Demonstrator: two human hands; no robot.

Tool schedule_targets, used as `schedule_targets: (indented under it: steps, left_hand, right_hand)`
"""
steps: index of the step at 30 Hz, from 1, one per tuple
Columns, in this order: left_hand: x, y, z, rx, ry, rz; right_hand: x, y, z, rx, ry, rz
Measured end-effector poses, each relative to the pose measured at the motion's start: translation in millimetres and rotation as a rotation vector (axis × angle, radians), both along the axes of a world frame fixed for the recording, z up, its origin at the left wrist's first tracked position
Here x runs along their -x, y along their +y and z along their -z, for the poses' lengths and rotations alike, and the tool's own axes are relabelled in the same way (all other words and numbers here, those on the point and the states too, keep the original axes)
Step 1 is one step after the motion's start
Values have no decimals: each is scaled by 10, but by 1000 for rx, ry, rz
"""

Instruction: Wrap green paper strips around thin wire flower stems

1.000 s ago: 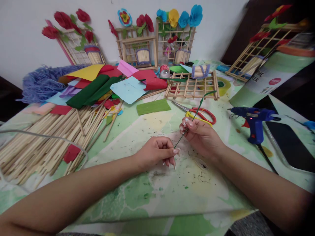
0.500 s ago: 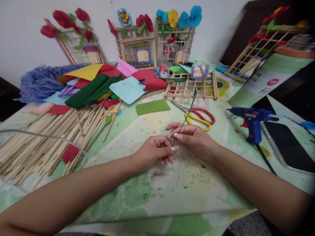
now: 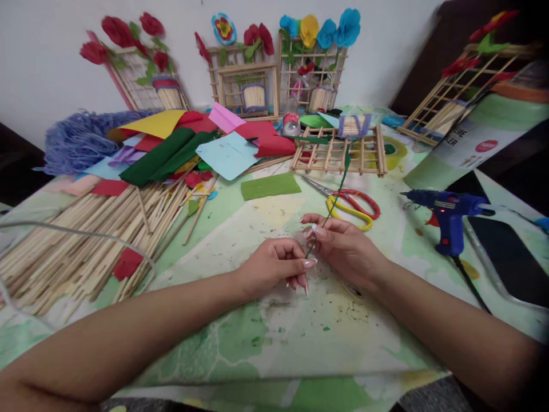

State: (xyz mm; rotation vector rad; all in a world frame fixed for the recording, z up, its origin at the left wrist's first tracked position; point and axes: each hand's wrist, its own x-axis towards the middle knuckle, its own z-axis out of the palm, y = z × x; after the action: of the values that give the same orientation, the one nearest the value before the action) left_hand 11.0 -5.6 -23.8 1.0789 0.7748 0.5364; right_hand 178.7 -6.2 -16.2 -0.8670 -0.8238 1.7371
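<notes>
My left hand (image 3: 274, 264) is closed, pinching the lower end of a thin green flower stem (image 3: 338, 191) between thumb and fingers. Higher up, my right hand (image 3: 346, 245) pinches the same stem with thumb and forefinger. The stem leans away to the right, with a loose strip of dark green paper at its top end. Just beyond my right hand lie scissors (image 3: 372, 222) with red and yellow handles. A flat piece of light green crepe paper (image 3: 271, 186) rests left of the blades.
Wooden sticks (image 3: 81, 246) and coloured papers (image 3: 227, 155) cover the left side, with purple yarn (image 3: 72, 143) behind. At right are a blue glue gun (image 3: 450, 214), a phone (image 3: 510, 257) and a large green bottle (image 3: 472, 137). A stick lattice (image 3: 338, 157) lies behind the scissors.
The whole view has shifted a little, so things sit slightly farther right. Both hands keep their pinch on the stem, with barely any other movement.
</notes>
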Motion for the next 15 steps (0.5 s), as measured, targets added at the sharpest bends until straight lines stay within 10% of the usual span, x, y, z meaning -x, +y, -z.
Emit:
schedule_targets:
  steps: [10, 15]
  left_hand:
    - [3, -1, -3, -1, 1, 22]
    - [17, 0, 44, 1, -48, -19]
  right_hand:
    - [11, -10, 19, -105, -84, 54]
    - [-33, -15, 40, -184, -170, -156]
